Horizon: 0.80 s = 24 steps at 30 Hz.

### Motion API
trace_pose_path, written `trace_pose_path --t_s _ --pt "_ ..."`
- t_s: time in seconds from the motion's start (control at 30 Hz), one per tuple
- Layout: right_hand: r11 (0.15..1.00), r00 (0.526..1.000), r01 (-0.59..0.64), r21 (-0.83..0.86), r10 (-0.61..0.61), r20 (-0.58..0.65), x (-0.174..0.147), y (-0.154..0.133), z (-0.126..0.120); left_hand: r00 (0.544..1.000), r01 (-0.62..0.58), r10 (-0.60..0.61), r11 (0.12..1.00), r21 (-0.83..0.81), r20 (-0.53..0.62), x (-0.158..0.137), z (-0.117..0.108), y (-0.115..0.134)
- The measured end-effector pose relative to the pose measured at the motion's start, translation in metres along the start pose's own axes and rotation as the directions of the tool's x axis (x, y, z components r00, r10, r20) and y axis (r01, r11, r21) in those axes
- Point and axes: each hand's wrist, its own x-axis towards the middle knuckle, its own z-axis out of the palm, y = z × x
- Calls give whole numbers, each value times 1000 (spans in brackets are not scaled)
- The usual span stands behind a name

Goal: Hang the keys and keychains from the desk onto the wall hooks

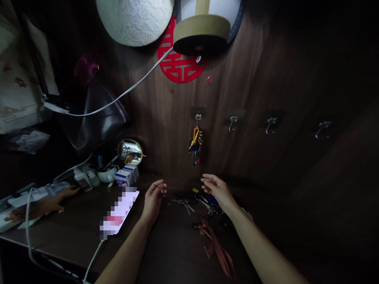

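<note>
My left hand (153,197) is above the dark table, fingers loosely bent, with nothing visible in it. Across from it, my right hand (217,191) is raised with fingers loosely stretched and nothing visible between them. A small bunch of keys (184,204) lies between the two hands. Under my right hand is a second, partly covered bunch of keys (205,205) beside something dark blue. Closer to me lies a reddish-brown strap (217,252). On a wall hook (198,117) hangs a bundle of keys with a colourful braided cord (196,146).
Three more metal hooks line the wall: a near one (233,123), a middle one (270,125) and a far one (322,129). A lamp (201,31) hangs overhead. Left are a phone (122,213) with a cable, small boxes (127,176), a round mirror (130,152) and a black bag (100,114).
</note>
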Motion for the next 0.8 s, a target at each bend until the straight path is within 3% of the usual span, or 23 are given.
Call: trace_pose_path --t_s 0.1,0.2,0.27,0.37,0.57,0.67,0.8 --pt "993 999 27 -118 -24 30 -15 5 -6 984 -123 129 991 53 -122 2 -8 3" --pt "965 994 102 -243 -88 66 -30 10 -12 939 -229 274 949 214 -208 3 -16 3" --pt "938 988 155 -309 -139 73 -38 15 -16 913 -262 354 890 373 -203 3 -20 2" --pt "891 976 214 -401 -207 60 -47 26 -23 912 -275 401 755 596 -87 1 -20 2" --pt "756 953 295 -584 -280 119 -47 43 -32 950 -269 254 365 891 183 1 -22 7" --pt "722 945 318 -615 -293 145 -44 45 -33 954 -293 158 301 907 256 5 -29 10" --pt "700 940 331 -633 -300 160 -43 44 -32 931 -361 65 325 874 361 9 -40 13"
